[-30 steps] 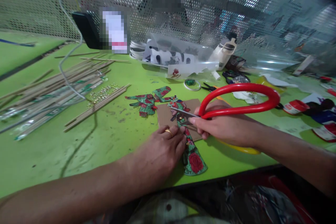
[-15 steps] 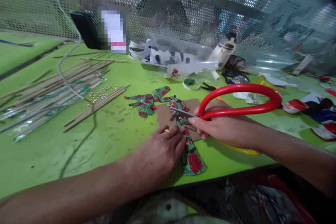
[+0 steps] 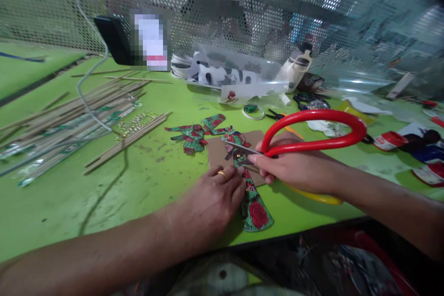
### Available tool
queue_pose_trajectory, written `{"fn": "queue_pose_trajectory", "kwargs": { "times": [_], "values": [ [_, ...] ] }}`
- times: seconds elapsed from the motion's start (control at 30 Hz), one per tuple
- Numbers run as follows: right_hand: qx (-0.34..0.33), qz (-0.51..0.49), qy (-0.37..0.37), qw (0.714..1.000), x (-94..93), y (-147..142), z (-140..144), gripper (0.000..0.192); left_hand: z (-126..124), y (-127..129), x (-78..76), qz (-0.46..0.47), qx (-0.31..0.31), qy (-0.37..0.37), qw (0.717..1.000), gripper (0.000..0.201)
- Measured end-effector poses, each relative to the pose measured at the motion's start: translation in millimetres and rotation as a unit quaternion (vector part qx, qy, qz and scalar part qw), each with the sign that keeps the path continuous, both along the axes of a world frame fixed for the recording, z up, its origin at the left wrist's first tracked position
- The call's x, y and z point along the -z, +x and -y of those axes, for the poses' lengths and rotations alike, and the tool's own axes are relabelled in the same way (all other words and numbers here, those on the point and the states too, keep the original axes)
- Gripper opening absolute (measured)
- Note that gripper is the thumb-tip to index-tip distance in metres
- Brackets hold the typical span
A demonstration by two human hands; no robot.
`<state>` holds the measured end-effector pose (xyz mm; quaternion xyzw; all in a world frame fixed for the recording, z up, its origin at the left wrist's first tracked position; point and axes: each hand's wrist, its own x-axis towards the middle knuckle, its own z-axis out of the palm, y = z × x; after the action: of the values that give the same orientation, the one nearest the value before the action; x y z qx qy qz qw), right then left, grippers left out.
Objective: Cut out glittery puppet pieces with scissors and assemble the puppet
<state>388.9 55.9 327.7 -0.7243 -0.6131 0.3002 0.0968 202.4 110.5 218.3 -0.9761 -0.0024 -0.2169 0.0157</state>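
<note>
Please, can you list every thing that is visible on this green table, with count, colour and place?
table: one, bright green, under everything
paper figure: one, red and green, partly on the cardboard, near the front edge
cardboard: one piece, brown, centre
scissors: one pair, red handle above, yellow below, centre right
cut-out parts: a few, red and green, left of the cardboard
wooden sticks: many, tan, left
plastic bag: one, clear, back centre
mesh screen: one, grey, behind the table
left hand: one, gold ring, pressing on the figure
right hand: one, holding the scissors at the figure
</note>
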Motion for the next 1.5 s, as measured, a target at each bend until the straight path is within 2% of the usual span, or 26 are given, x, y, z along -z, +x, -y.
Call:
{"fn": "queue_pose_trajectory", "kwargs": {
  "times": [0.53, 0.87, 1.1, 1.37, 1.5],
  "values": [
    [0.022, -0.015, -0.011, 1.0, 2.2, -0.3, -0.4, 0.037, 0.7, -0.1, 0.0, 0.006, -0.003, 0.0, 1.0, 0.035],
    [0.018, 0.013, -0.001, 1.0, 3.4, -2.5, 0.5, 0.04, 0.1, -0.5, 0.6, 0.001, -0.004, 0.0, 1.0, 0.035],
    [0.013, 0.035, 0.045, 0.998, 2.0, -6.3, 4.7, 0.038, -0.1, 1.1, 0.6, -0.005, -0.004, -0.004, 1.0, 0.034],
    [0.025, -0.002, 0.017, 1.0, 5.8, -1.1, 2.7, 0.037, 0.4, -0.5, 2.1, -0.004, -0.006, -0.001, 1.0, 0.035],
    [0.006, -0.002, 0.018, 1.0, 6.5, 1.0, 2.3, 0.038, 0.2, -1.1, 2.0, -0.005, -0.007, 0.002, 1.0, 0.035]
  ]
}}
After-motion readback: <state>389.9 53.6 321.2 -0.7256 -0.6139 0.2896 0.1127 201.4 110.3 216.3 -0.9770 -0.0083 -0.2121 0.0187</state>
